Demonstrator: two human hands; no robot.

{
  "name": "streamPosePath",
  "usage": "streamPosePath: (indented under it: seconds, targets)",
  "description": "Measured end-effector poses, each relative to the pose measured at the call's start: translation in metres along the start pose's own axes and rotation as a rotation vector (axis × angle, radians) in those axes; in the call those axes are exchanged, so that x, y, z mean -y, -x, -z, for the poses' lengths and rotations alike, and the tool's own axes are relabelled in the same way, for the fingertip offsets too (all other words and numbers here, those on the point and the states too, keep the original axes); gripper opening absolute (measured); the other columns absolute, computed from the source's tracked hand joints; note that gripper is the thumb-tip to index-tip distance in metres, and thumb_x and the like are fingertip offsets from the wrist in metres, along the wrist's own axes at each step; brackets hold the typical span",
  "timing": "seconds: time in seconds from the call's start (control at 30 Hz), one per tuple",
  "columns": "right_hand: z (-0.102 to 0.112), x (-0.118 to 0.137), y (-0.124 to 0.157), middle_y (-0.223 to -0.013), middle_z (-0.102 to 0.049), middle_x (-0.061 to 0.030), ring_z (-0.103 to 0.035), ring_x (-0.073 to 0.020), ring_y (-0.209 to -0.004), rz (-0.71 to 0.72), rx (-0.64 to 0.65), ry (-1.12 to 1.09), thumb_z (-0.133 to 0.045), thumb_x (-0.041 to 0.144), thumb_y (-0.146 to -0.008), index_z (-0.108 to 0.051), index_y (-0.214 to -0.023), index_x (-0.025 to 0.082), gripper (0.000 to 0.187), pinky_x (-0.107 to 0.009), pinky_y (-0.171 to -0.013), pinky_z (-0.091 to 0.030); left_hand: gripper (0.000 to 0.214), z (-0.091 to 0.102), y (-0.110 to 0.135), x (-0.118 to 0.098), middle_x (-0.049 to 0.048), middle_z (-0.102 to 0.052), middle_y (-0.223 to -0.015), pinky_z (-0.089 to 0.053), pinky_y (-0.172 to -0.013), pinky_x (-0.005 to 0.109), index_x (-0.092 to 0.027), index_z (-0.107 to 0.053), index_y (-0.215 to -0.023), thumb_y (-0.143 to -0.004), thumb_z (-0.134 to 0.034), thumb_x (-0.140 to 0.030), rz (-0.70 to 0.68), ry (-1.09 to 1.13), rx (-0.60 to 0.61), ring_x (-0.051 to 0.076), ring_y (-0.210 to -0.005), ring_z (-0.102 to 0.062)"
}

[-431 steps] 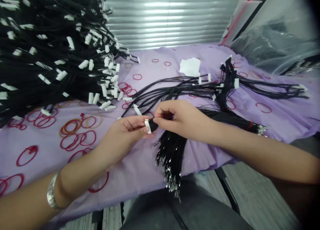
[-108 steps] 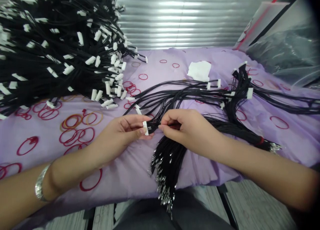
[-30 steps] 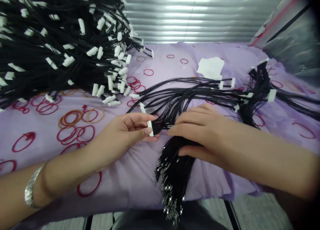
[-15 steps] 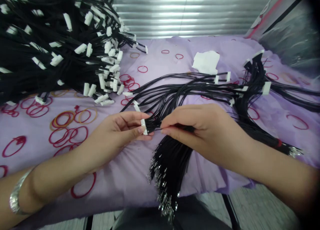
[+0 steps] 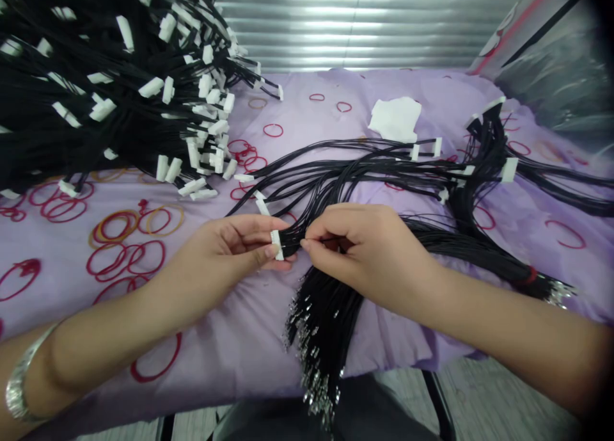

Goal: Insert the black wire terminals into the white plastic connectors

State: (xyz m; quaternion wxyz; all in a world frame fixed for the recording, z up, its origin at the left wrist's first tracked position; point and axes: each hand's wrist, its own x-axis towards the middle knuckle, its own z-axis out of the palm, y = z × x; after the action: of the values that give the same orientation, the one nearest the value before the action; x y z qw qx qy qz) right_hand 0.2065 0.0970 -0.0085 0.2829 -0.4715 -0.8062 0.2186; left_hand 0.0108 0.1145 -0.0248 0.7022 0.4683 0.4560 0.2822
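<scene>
Between the thumb and fingers of my left hand (image 5: 244, 246) is a white connector housing (image 5: 277, 244), with black wires running out of its right side. Just right of it, my right hand (image 5: 355, 246) pinches a thin black wire (image 5: 329, 239) close to the housing; the wire's tip is too small to make out. Below my hands hangs a bundle of loose black wires (image 5: 326, 326) with shiny metal terminals at their lower ends, over the table's front edge. Behind my hands lie black wires (image 5: 345, 166) fitted with white connectors.
A large heap of black cables with white connectors (image 5: 103, 108) fills the left back. Red and yellow rubber bands (image 5: 127, 262) are scattered on the purple cloth (image 5: 230, 338). A white scrap (image 5: 396, 119) lies at the back. On the right is a banded wire bundle (image 5: 508, 265).
My right hand has shifted slightly left, closer to the connector housing, and its fingers are more curled. My left hand keeps its hold on the housing. The view has turned slightly.
</scene>
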Motion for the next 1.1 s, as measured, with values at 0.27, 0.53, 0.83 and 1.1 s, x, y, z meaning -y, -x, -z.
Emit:
streamPosePath:
  seconds: [0.27,0.53,0.83,1.1]
  targets:
    - [-0.008,-0.001,0.0,-0.069,-0.057,-0.0018,-0.051,-0.0104,-0.067,0.061,0.1,0.162,-0.051,0.017,-0.085,-0.069,-0.074,0.012,0.021,-0.024,-0.063,-0.038,0.024,-0.001,0.0,0.001,-0.005,-0.073,-0.083,-0.058,-0.071,0.012,-0.023,-0.068,-0.094,-0.072,-0.073,-0.018,0.002,0.014,-0.034,0.008,-0.074,-0.07]
    - [0.02,-0.001,0.006,-0.082,-0.057,-0.0048,-0.05,-0.015,-0.074,0.393,0.24,0.35,-0.056,0.015,-0.084,-0.066,-0.081,0.015,0.01,-0.029,-0.067,-0.041,0.021,-0.001,0.0,0.001,-0.0059,-0.073,-0.08,-0.057,-0.069,0.009,-0.027,-0.07,-0.092,-0.073,-0.073,-0.019,-0.026,0.053,-0.047,0.006,-0.071,-0.069]
    - [0.019,0.002,0.004,-0.081,-0.06,-0.0011,-0.053,-0.0094,-0.071,0.135,0.337,0.104,-0.05,0.015,-0.088,-0.064,-0.081,0.014,0.015,-0.023,-0.065,-0.04,0.02,-0.001,0.001,0.001,-0.0061,-0.073,-0.079,-0.057,-0.069,0.008,-0.027,-0.07,-0.091,-0.075,-0.072,-0.017,-0.024,0.066,-0.03,0.006,-0.071,-0.07]
    - [0.021,0.003,0.003,-0.082,-0.063,0.0022,-0.054,-0.0058,-0.073,0.043,0.214,-0.119,-0.054,0.012,-0.083,-0.066,-0.082,0.017,0.014,-0.017,-0.068,-0.041,0.021,-0.001,0.0,0.0,-0.0031,-0.073,-0.079,-0.056,-0.067,0.008,-0.024,-0.069,-0.094,-0.074,-0.071,-0.016,-0.022,0.062,-0.031,0.006,-0.071,-0.068]
